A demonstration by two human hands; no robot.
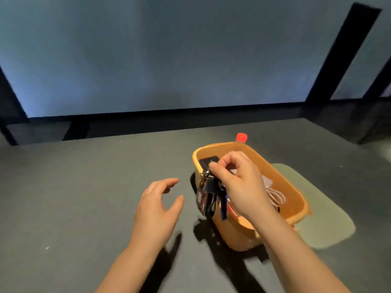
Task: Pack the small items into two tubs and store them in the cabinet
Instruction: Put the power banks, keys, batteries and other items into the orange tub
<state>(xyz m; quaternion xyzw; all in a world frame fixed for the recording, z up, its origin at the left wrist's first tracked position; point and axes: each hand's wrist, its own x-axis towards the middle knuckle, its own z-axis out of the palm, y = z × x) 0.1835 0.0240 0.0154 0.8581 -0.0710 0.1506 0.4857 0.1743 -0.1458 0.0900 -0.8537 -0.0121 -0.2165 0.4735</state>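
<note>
Head view: right hand (237, 182) pinching dangling metal keys (208, 192) above rounded orange plastic tub (296, 199); left hand (157, 206) loosely spread, holding nothing.

**One head-worn view, looking forward and down**

The single wide-angle camera sits on the person's head, facing forward and down at the dark tabletop (84, 197). It is close to the orange tub (296, 199), which lies right of centre; beyond the tub rises a pale wall (169, 49).
</note>
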